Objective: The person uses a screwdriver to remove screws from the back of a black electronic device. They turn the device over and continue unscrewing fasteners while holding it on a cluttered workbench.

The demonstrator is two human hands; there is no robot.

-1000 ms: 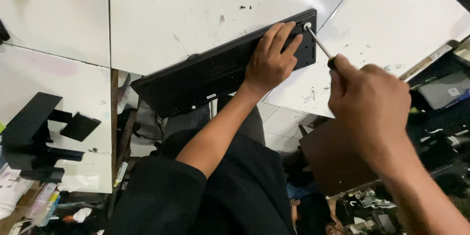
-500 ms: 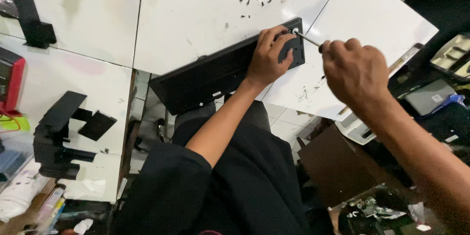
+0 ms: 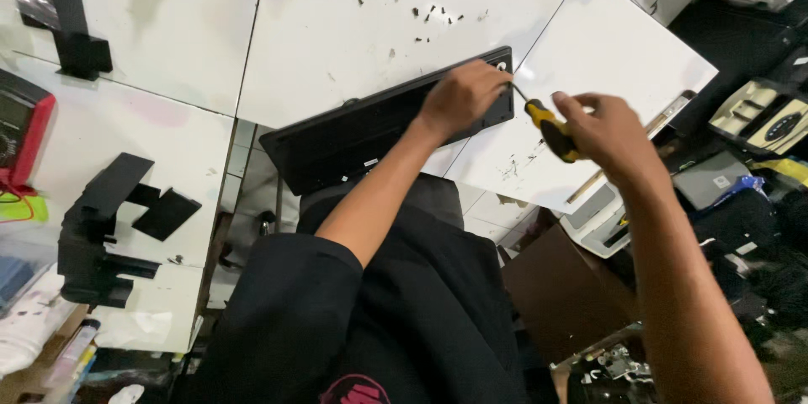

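A long black keyboard-shaped device lies bottom-up across the edge of a white table. My left hand presses down on its right end, fingers curled over the far edge. My right hand grips a yellow-and-black screwdriver. Its thin shaft points up-left, and the tip sits at the device's right end beside my left fingers. Several small dark screws lie scattered on the table just beyond the device.
Black plastic brackets rest on a white surface at the left, near a red-cased meter. A black stand is at the top left. Cluttered boxes and a grey device fill the floor at the right.
The view has shifted, so everything sits lower and more central. My right hand has loosened and pulled back a little, showing the yellow handle. My left hand stays on the device's end.
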